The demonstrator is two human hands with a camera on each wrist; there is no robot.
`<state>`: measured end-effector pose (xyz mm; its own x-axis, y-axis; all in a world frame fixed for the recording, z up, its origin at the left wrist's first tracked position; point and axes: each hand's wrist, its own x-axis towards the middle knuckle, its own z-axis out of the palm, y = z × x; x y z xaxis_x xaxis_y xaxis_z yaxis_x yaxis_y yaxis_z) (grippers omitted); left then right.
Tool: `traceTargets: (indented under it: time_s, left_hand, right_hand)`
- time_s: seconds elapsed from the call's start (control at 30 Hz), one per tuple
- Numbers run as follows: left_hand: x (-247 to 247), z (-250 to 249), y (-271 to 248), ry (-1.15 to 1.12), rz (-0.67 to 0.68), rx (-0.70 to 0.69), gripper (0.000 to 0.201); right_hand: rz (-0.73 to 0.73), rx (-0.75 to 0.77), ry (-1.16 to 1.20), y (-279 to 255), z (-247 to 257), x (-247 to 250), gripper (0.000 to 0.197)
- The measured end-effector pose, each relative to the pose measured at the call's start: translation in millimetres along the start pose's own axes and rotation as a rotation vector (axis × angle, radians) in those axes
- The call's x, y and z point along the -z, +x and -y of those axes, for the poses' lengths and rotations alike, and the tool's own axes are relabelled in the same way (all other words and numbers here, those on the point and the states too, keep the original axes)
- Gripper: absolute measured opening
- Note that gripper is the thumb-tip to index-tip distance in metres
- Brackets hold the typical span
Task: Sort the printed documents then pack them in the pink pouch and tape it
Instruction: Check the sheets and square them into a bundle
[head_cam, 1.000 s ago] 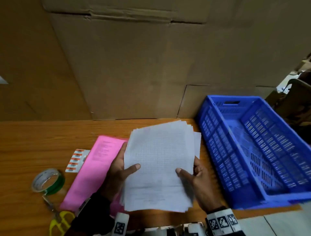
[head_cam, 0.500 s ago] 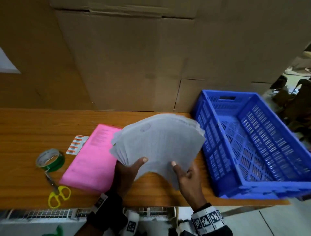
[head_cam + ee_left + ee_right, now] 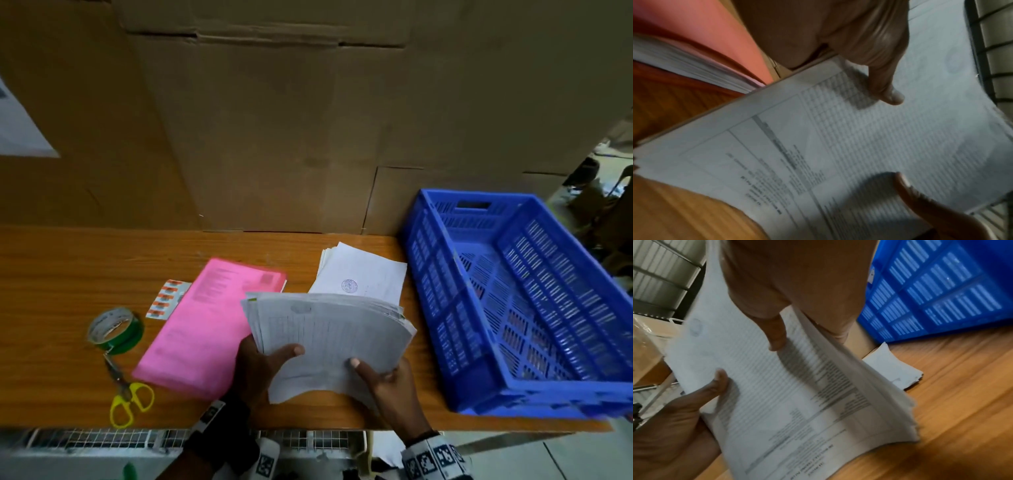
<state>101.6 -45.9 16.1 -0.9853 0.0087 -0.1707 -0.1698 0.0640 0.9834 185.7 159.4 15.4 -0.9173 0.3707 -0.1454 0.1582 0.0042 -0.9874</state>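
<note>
A small pile of sheets (image 3: pixel 359 274) is now lying beside the blue crate (image 3: pixel 513 301) – the left hand (image 3: pixel 257 370) and right hand (image 3: pixel 390 383) are pinching the limp, fanning document stack (image 3: pixel 329 342) – it is sagging, so gripping near its lower edge is advisable.

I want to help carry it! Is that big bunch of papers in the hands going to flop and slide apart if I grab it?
Probably floppy: the stack of papers already bends and sags between the left hand and the right hand. It could slip apart too, since its loose edges are fanned out with nothing visibly binding them. It looks thick, so likely heavy for paper.
</note>
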Motion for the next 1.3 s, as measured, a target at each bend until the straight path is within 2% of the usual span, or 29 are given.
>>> traceTargets:
  time_s: [0.1, 0.17, 0.3, 0.37, 0.43, 0.53, 0.63, 0.73, 0.8, 0.9, 0.97, 1.07, 1.2, 1.3]
  left_hand:
    - [-5, -18, -1, -0.044, -0.049, -0.055, 0.041]
    - [-9, -40, -7, -0.074, -0.061, -0.109, 0.045]
    - [-12, -75, -21, -0.178, 0.037, -0.224, 0.057]
    - [-8, -63, -13, -0.152, 0.051, -0.221, 0.056]
    - [-1, -45, -3, -0.113, 0.042, -0.169, 0.045]
    - [6, -35, 1, -0.078, 0.100, -0.121, 0.046]
    - [10, -35, 3, -0.081, 0.135, -0.139, 0.039]
    - [8, -41, 4, -0.099, 0.111, -0.204, 0.058]
    - [5, -46, 3, -0.098, 0.096, -0.212, 0.065]
    - [-9, -50, -4, -0.059, 0.079, -0.283, 0.050]
    - [-19, -57, -13, -0.049, 0.025, -0.305, 0.054]
    - [-21, -72, -18, -0.073, -0.039, -0.308, 0.050]
    - [-12, -81, -22, -0.100, 0.048, -0.340, 0.050]
    - [-5, -68, -16, -0.096, 0.081, -0.297, 0.047]
  right_hand:
    - [-0.033, 0.021, 0.064, 2, 9, -7, 0.038]
    - [-0.054, 0.060, 0.116, 2, 24, -11, 0.041]
    - [-0.046, 0.150, 0.161, 2, 53, -6, 0.043]
    - [-0.038, 0.156, 0.128, 2, 54, -2, 0.040]
    - [-0.039, 0.129, 0.093, 1, 50, -2, 0.039]
    - [-0.071, 0.132, 0.060, -2, 45, 0, 0.047]
    - [-0.052, 0.108, 0.081, -2, 44, 7, 0.049]
    - [-0.016, 0.083, 0.108, -1, 50, 10, 0.049]
    - [-0.029, 0.095, 0.136, 0, 50, 7, 0.049]
    - [-0.079, 0.128, 0.148, 1, 46, -7, 0.051]
    - [-0.105, 0.147, 0.145, -1, 44, -17, 0.047]
    - [-0.139, 0.170, 0.176, -3, 49, -19, 0.046]
    - [-0.120, 0.209, 0.173, -6, 61, -8, 0.049]
    - [-0.101, 0.199, 0.163, -6, 57, -3, 0.048]
